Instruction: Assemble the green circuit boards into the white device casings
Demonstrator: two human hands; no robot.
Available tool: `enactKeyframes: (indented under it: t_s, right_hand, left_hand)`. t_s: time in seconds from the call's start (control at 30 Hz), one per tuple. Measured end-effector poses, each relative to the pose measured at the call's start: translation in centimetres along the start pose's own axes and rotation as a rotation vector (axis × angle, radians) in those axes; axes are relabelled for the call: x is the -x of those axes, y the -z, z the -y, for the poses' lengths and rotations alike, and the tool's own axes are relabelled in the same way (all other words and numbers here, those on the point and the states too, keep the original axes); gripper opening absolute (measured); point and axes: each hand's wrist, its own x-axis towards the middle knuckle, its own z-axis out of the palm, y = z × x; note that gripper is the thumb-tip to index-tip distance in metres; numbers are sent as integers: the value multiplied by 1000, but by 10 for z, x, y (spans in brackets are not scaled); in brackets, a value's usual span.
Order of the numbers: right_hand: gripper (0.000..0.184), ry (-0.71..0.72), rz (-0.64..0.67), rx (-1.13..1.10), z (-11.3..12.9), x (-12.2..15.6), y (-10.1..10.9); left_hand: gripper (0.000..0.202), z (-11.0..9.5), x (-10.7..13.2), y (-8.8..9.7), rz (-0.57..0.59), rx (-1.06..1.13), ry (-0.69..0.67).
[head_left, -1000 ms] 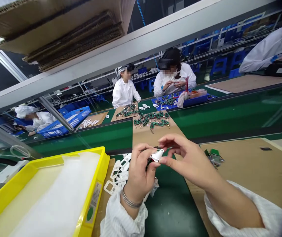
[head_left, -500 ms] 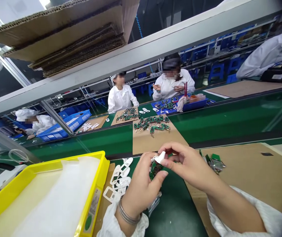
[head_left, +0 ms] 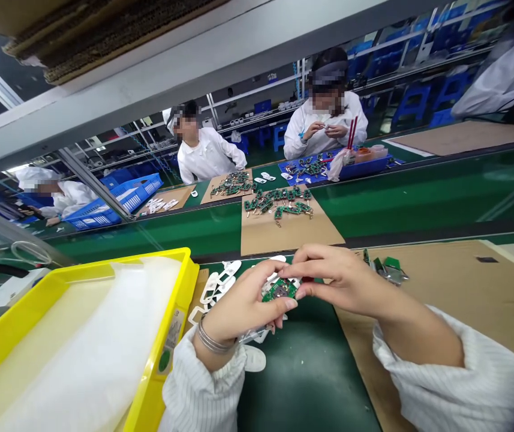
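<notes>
Two hands, our left [head_left: 243, 306] and right [head_left: 342, 279], grip one green circuit board [head_left: 279, 290], with more white plastic frames [head_left: 214, 291] lying alongside.

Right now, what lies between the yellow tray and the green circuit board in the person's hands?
In the head view, white plastic frames lie on a strip of brown cardboard, and beyond them the left hand reaches over to hold the green circuit board.
</notes>
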Motion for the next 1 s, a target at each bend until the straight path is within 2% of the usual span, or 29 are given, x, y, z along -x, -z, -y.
enactKeyframes:
  t_s: [0.17, 0.3, 0.43, 0.6, 0.8, 0.9, 1.0]
  right_hand:
    - [21, -22, 19, 96, 1, 0, -4]
    - [21, -52, 43, 106, -1, 0, -5]
    - [19, -75, -39, 100, -4, 0, -4]
    - [16, -61, -112, 55, -7, -2, -8]
    - [13, -99, -145, 26, -2, -6, -7]
    - [15, -154, -216, 78, 1, -6, -4]
    - [15, -205, -259, 116, 2, -5, -3]
  left_hand:
    - [43, 7, -4, 4, -7, 147, -18]
    - [38, 13, -9, 8, -85, 292, 4]
    - [37, 13, -13, 9, -122, 296, -71]
    - [52, 13, -17, 5, -237, 176, -131]
    - [54, 18, -20, 4, -247, 211, -201]
    - [53, 18, -18, 8, -346, 95, -286]
    - [42, 14, -14, 11, -431, -287, -429]
